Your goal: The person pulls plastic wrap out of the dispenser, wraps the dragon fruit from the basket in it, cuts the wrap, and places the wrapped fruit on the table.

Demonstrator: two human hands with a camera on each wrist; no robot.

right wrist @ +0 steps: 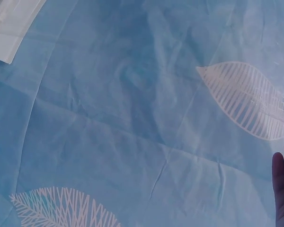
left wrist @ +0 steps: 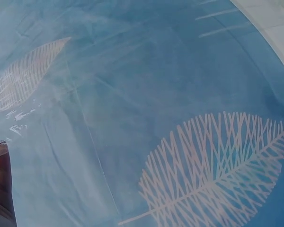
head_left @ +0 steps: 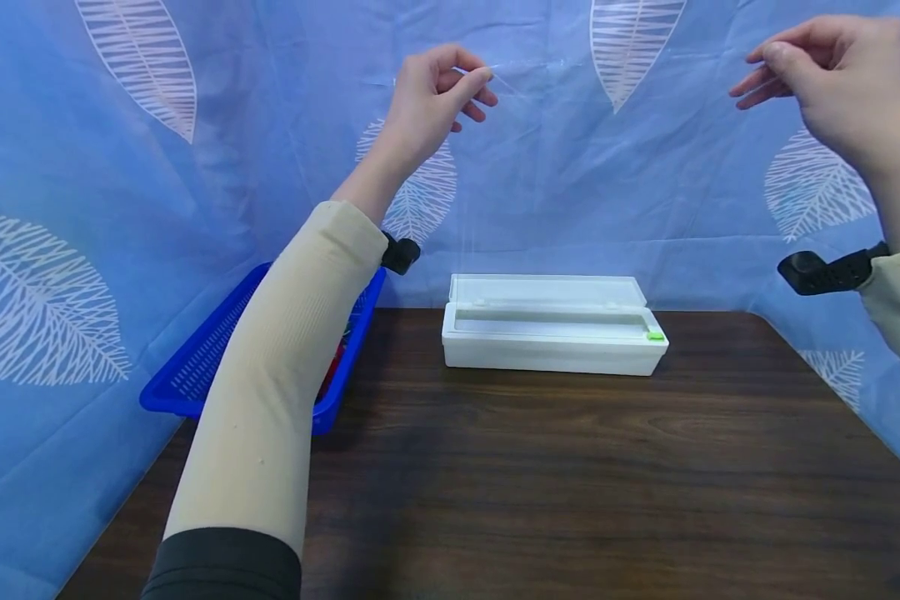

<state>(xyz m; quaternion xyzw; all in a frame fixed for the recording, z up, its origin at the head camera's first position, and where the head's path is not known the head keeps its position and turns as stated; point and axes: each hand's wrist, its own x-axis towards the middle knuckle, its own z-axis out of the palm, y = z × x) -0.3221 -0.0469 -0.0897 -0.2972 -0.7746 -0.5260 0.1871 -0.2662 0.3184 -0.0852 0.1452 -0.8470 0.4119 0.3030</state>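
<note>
A thin clear sheet of cling film (head_left: 528, 79) hangs in the air between the two raised hands, showing mostly as faint glints and streaks. My left hand (head_left: 438, 104) pinches one upper corner between thumb and forefinger. Opposite it, my right hand (head_left: 843, 79) pinches at the other side, thumb against forefinger, the other fingers loosely spread. Film shines close to the fingertips (right wrist: 278, 161) in the right wrist view. Below and behind the film, a white cling film dispenser (head_left: 551, 357) stands at the table's back edge, its lid (head_left: 547, 289) raised.
A small bright green piece (head_left: 656, 337) sits at the dispenser's right end. On the left, a blue plastic basket (head_left: 337, 400) holds something red, partly hidden by my left forearm. A blue leaf-patterned cloth (head_left: 270, 150) hangs behind the dark wooden table (head_left: 570, 483).
</note>
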